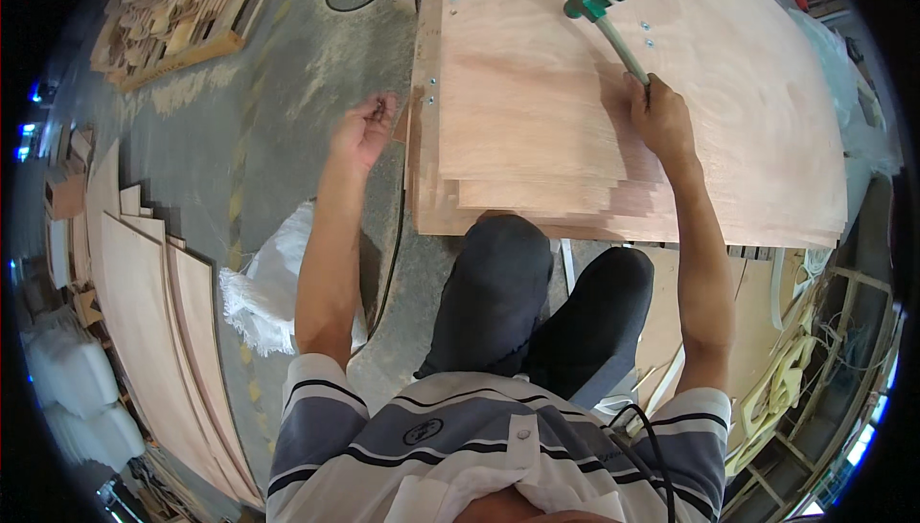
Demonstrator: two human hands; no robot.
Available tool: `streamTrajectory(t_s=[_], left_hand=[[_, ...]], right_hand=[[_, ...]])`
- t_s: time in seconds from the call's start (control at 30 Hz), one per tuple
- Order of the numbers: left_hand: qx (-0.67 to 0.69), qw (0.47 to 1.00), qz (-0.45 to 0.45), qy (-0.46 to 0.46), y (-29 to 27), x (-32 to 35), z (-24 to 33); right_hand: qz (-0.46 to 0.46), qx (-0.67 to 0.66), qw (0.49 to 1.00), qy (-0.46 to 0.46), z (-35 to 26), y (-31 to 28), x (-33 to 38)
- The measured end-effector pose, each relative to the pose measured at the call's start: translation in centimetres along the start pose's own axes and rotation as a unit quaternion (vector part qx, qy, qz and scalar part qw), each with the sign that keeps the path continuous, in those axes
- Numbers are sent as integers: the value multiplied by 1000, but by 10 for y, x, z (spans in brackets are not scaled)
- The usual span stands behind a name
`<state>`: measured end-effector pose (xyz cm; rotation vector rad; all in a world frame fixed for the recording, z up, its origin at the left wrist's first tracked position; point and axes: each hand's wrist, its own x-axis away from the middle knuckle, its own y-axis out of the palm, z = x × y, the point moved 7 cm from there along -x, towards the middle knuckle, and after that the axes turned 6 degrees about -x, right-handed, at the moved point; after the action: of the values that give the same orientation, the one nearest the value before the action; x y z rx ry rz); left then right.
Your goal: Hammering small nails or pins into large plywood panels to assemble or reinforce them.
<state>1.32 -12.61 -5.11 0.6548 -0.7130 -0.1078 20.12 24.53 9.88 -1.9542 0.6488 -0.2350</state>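
Right hand: closed round pale-handled, green-headed claw hammer; low grip probably for leverage.
Left hand: fingers curled, contents indeterminable; near pale plywood stack.

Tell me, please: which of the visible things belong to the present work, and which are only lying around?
Apparently in use:
Green-headed hammer, in the right hand
Plywood stack below
Small metal fittings on it

Apparently lying about:
White sack
Wooden strips, upper left
Flat boards, left
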Motion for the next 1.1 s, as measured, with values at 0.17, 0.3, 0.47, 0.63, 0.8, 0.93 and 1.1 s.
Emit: streamTrajectory(t_s=[0.17, 0.3, 0.47, 0.63, 0.8, 0.93, 1.1], left_hand=[[-144, 986, -49, 60, 57, 10, 21], [-146, 962, -231, 22, 93, -3, 27], [-80, 971, -224, -24, 124, 0, 15], [-78, 987, -138, -16, 124, -3, 20], [-218, 953, -206, 43, 136, -19, 28], [-264, 935, -221, 83, 148, -26, 33], [-489, 820, -165, 248, 164, -20, 41]], right_hand=[[1, 76, 997, -33, -14, 3, 9], [9, 73, 996, -56, -26, 1, 12], [20, 77, 995, -53, -23, 0, 12], [18, 67, 996, -49, -25, -2, 13], [11, 64, 996, -58, -22, -1, 13], [8, 60, 997, -57, -24, 0, 13], [25, 69, 995, -74, -23, -2, 14]])
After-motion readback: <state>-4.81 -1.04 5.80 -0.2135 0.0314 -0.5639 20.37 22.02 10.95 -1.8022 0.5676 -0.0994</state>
